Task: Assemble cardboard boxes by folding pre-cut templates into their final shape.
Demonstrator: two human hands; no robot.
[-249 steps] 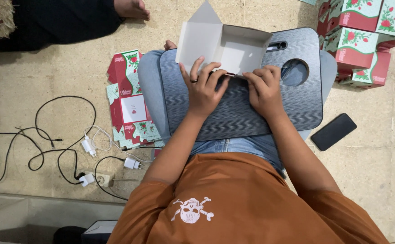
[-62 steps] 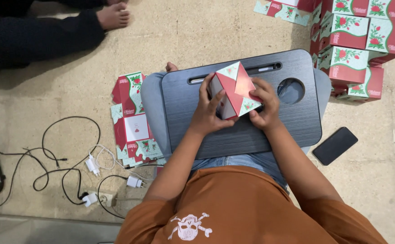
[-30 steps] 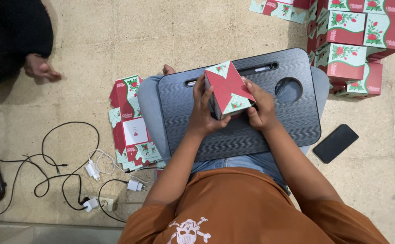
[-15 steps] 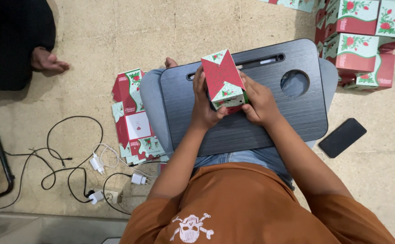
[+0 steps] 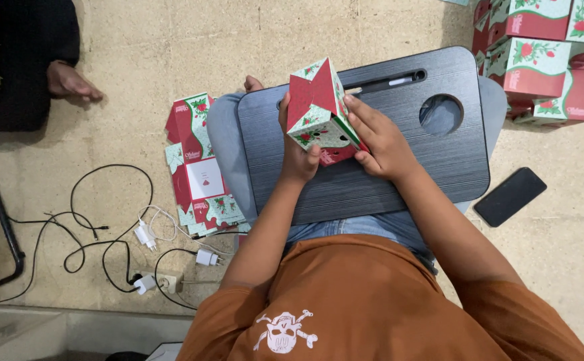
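Head view: L hand (image 5: pixel 297 155) and R hand (image 5: pixel 380 137) both closed around a red/green/white box (image 5: pixel 317 107), held tilted just above the lap desk (image 5: pixel 399 180); L fingers wrap its near-left side, R fingers press its right face. Flat box blanks (image 5: pixel 195 167) lie on floor left of desk, w/ cables and chargers (image 5: pixel 125 234) beside them; finished boxes (image 5: pixel 539 60) stacked top right, phone (image 5: pixel 510 196) on floor right of desk, another person's hand (image 5: pixel 71 83) top left.
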